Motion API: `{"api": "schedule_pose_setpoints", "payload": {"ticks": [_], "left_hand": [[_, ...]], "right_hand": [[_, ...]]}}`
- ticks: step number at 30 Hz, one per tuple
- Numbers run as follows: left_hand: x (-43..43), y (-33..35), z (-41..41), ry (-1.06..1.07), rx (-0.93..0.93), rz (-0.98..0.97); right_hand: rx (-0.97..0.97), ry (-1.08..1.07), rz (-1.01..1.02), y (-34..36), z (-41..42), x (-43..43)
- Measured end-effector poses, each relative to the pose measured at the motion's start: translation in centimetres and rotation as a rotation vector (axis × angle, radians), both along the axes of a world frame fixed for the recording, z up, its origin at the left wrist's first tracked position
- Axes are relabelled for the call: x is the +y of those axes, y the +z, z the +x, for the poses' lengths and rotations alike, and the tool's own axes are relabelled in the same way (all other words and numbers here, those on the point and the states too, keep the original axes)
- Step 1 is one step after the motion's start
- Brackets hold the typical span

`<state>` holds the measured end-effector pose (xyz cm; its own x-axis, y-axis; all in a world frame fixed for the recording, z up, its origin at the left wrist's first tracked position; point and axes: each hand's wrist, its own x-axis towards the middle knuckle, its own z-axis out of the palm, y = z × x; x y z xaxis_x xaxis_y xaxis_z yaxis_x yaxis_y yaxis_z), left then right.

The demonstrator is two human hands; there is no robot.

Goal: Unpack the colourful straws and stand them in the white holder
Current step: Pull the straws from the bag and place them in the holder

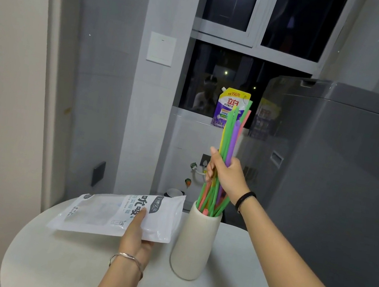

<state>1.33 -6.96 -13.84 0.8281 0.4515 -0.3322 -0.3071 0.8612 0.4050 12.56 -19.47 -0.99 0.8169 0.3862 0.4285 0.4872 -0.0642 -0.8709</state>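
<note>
Your left hand (136,236) is nearest, a silver bangle (128,260) on its wrist, its grip pinched on the lower edge of the white plastic packet (109,215), thumb on top and fingers underneath. The packet is held roughly flat just above the round white surface (62,264) and looks emptied.

Just beside the packet's right end, the white holder (194,244) stands upright on the surface. The lower ends of the colourful straws (230,137) are already inside its mouth, green, pink, yellow and purple ones fanning a little at the rim.

Above the holder, your right hand (226,176), with a black band (245,199) on the wrist, has its grip wrapped tight around the middle of the bundle, holding the straws nearly upright with their tops leaning slightly right.

Further back, a purple detergent pouch (229,107) sits on the window ledge, and a grey washing machine (341,171) fills the right side.
</note>
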Motion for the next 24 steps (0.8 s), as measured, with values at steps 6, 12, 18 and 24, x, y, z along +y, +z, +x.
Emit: {"api": "schedule_pose_setpoints", "payload": {"ticks": [6, 12, 18, 24], "left_hand": [[0.2, -0.1, -0.1, -0.012, -0.009, 0.026], [0.3, -0.4, -0.1, -0.013, 0.01, 0.026], [0.1, -0.4, -0.1, -0.017, 0.005, 0.049], [0.0, -0.5, -0.1, -0.019, -0.005, 0.064]], "right_hand": [[-0.078, -0.098, -0.155, 0.1, 0.5, -0.9], [-0.156, -0.272, -0.256, 0.4, 1.2, -1.9], [-0.153, -0.233, -0.272, 0.0, 1.4, -2.6], [-0.157, -0.228, -0.328, -0.3, 1.4, -2.7]]}}
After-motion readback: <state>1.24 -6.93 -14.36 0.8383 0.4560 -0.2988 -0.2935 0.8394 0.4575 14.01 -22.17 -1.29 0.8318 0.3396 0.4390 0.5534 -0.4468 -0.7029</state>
